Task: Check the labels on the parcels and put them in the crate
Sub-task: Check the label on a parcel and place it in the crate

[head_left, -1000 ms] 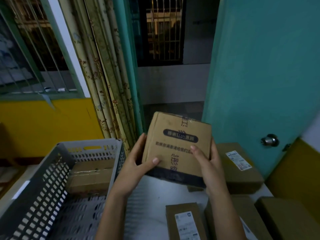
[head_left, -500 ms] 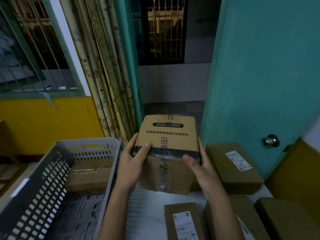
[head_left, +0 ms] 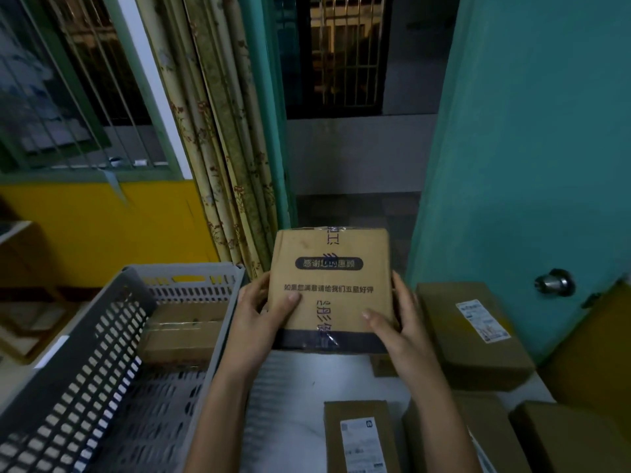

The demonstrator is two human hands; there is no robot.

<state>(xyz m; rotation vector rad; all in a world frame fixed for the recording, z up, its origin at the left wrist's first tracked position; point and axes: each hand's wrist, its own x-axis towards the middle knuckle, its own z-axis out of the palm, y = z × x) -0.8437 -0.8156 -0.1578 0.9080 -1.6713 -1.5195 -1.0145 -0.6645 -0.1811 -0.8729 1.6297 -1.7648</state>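
Note:
I hold a brown cardboard parcel with black printed text and a dark tape band up in front of me, above the white table. My left hand grips its left edge, thumb on the printed face. My right hand grips the right edge, thumb on the face too. The grey perforated crate stands to the left with one brown parcel inside at its far end. No shipping label shows on the face turned to me.
Several more parcels lie on the table at the right: one with a white label, a small labelled one near me, and two others at the bottom right. A teal door with a knob stands behind; curtains hang left.
I have turned the parcel in my hands: half a second ago two faces showed with the tape band across the middle; now the printed face is towards me with the band at the bottom.

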